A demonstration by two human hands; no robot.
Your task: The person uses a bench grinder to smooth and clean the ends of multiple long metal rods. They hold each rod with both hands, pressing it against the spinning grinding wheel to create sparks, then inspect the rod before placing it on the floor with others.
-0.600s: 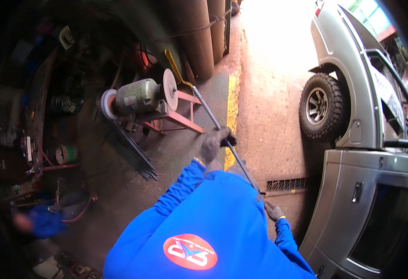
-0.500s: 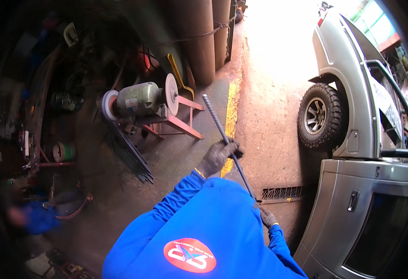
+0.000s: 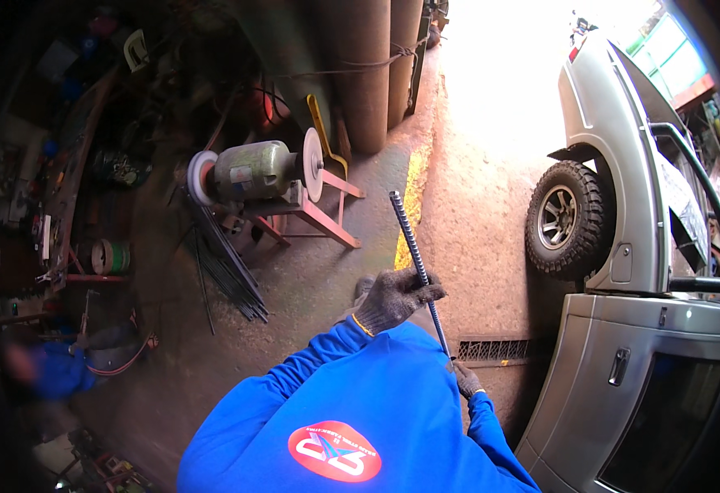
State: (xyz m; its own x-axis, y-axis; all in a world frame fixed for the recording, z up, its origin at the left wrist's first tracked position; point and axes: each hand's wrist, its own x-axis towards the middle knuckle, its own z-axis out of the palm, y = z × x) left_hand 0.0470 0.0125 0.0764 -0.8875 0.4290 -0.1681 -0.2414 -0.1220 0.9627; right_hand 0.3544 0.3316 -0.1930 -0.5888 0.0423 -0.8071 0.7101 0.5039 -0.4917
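A ribbed steel rebar (image 3: 410, 240) slants in front of me, its far tip pointing up and slightly left. My left hand (image 3: 394, 301), in a dark grey work glove, is closed around its middle. Nearer my body, my right hand (image 3: 467, 381), gloved too, is closed at the bar's lower end. That end is partly hidden by my blue sleeve and the hand. Beyond the bar, to the left, stands a green bench grinder (image 3: 253, 171) with a wheel on each side, on a red metal stand (image 3: 327, 223). The bar is apart from the grinder.
Several dark rods (image 3: 227, 267) lie on the floor beside the grinder. Behind it are a yellow-handled tool (image 3: 317, 123) and tall cylinders (image 3: 356, 78). A silver vehicle (image 3: 631, 238) stands at right, near a floor drain grate (image 3: 495, 350). Another person (image 3: 60, 370) is at far left.
My left hand has moved right and closer to me, still around the rebar. The bar's far tip has shifted right and down, and the bar stands steeper. The right hand has hardly moved.
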